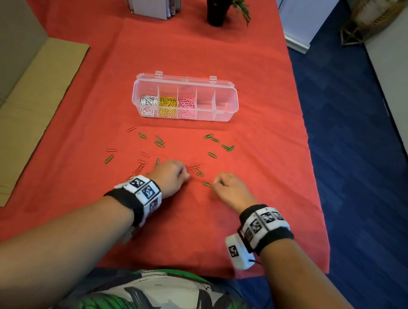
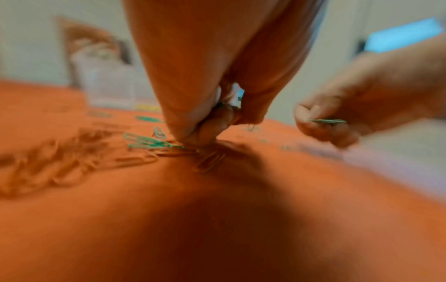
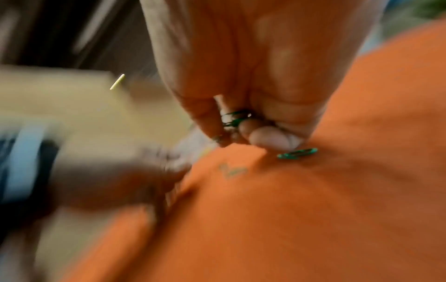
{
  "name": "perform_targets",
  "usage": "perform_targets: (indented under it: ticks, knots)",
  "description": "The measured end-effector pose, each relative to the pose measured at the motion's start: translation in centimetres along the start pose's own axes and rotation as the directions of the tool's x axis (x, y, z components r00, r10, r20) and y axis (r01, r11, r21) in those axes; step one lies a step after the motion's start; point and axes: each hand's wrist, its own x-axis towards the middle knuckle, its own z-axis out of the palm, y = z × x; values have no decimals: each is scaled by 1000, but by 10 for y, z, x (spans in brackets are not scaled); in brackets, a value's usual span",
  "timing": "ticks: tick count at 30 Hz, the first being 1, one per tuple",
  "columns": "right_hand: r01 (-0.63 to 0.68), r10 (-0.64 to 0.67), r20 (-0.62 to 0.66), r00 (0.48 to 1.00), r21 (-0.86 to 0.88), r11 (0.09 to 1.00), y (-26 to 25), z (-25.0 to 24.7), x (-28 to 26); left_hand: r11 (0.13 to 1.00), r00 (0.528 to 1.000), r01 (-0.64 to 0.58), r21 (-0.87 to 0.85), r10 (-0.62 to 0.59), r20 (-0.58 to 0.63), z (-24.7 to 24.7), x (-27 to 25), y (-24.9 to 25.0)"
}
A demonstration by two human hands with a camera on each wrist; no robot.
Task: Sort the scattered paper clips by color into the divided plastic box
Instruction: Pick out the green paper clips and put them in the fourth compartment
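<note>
I saw flat cardboard sheets (image 1: 30, 108) at the 9 o'clock side of the table (image 1: 263, 91), which was covered with a red cloth. From there toward the middle, red paper clips (image 1: 111, 150) and green paper clips (image 1: 159, 141) lay scattered on the cloth, most of them at 10 and 11 o'clock from the left hand (image 1: 170, 176). The left hand rested low on the cloth with its fingers curled. In the left wrist view its fingertips (image 2: 205, 133) pressed down just beside some red clips, but the picture was blurred and I could not tell if this grip held any clip.

The divided plastic box (image 1: 225, 112) stood open at 12 o'clock from both hands, well apart from them. Its three left compartments held the white clips (image 1: 148, 104), the yellow clips (image 1: 167, 106) and the pink clips (image 1: 186, 107), in this order.

At 3 o'clock from the left hand was the right hand (image 1: 232, 190), also low on the cloth. Its grip was closed on green clips in hand (image 3: 235, 118), seen between thumb and fingers in the right wrist view. One more green clip (image 1: 207, 184) lay on the cloth just beside its fingertips. More green ones lay at 12 o'clock from this hand, near the box. A potted plant (image 1: 218, 10) and a white file holder (image 1: 148, 3) stood at the far edge.
</note>
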Motion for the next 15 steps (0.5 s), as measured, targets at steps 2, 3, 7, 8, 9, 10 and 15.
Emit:
perform_targets:
  ticks: [2,3,7,8,9,10,15]
  knots:
    - [-110,83,74,994,573,812,-6,-12,-6,897,994,101,-430,-78,72,-7,-2,7]
    - [-138,61,129,990,755,641,-10,-19,-12,713,983,180,-678,-108,147,-12,-5,12]
    - [-217,14,221,975,945,246,-15,-33,-13,1,910,413,-911,20,413,-34,-11,20]
    - [-231,65,222,973,942,244,-15,-34,-11,-55,910,415,-908,38,414,-36,-10,21]
    - [-239,139,207,968,927,287,-14,-35,-6,-75,911,413,-908,27,412,-36,-8,23]
    - [-245,207,179,962,899,362,-14,-36,-3,-27,915,403,-915,-16,404,-34,-5,25]
    - [-248,243,-78,967,-64,967,-3,-39,7,883,993,97,-460,-114,-8,-12,7,35]
